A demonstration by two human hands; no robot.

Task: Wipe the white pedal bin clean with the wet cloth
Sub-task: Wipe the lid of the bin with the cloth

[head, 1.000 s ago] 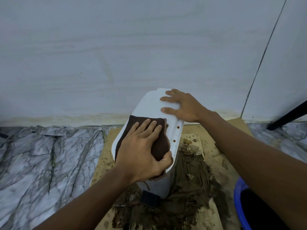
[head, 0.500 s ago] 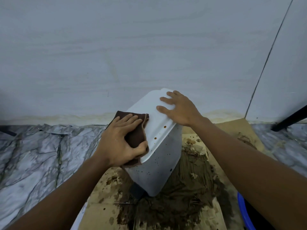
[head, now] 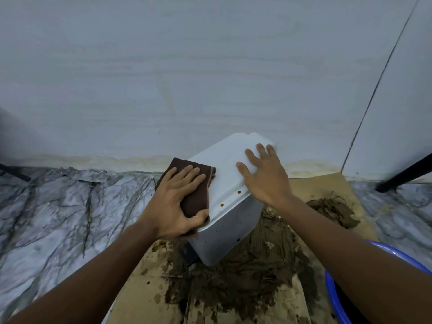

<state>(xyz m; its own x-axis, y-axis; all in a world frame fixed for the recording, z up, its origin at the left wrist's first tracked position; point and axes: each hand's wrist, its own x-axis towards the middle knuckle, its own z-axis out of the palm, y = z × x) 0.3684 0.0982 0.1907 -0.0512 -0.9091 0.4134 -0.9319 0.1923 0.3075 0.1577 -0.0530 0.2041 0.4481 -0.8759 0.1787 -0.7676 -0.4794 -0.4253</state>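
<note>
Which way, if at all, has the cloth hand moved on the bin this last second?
Yes. The left hand and brown cloth slid left across the bin lid, away from its brown spots, to its left edge.

Left hand [head: 173,204] is being pressed down, thumb hooked round the cloth [head: 195,199]; right hand [head: 266,176] is being laid flat, fingers spread.

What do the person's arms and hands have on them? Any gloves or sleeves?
Nothing at all. The left hand and right hand have no gloves, and no rings show. The left arm and right arm are bare as far as the picture shows: no sleeves, watch or bracelet.
</note>
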